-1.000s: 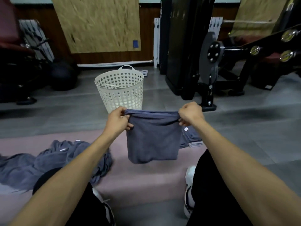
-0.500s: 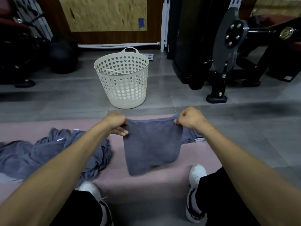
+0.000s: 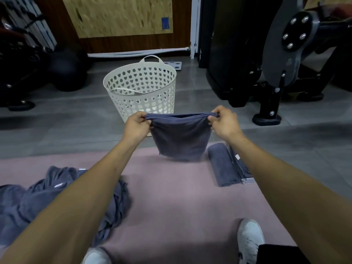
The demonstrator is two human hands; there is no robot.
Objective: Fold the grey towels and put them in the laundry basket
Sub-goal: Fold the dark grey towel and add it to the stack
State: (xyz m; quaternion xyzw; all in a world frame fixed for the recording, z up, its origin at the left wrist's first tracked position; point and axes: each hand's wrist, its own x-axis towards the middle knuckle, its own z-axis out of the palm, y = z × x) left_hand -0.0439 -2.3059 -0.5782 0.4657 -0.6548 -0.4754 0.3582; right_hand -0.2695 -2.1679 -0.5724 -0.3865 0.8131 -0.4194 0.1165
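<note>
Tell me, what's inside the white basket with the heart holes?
Inside the white basket only its own folded-down handle and pale inner wall show. The near wall and the held towel hide its bottom, so towels there cannot be ruled out.

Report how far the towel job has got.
Done: a folded stack lies on the mat. In hand: the left hand and right hand pinch a folded towel. Left: the pile; the basket looks empty.

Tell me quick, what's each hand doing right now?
Left hand: closed, pinching the left top corner of the folded grey towel.
Right hand: closed, pinching its right top corner.
</note>
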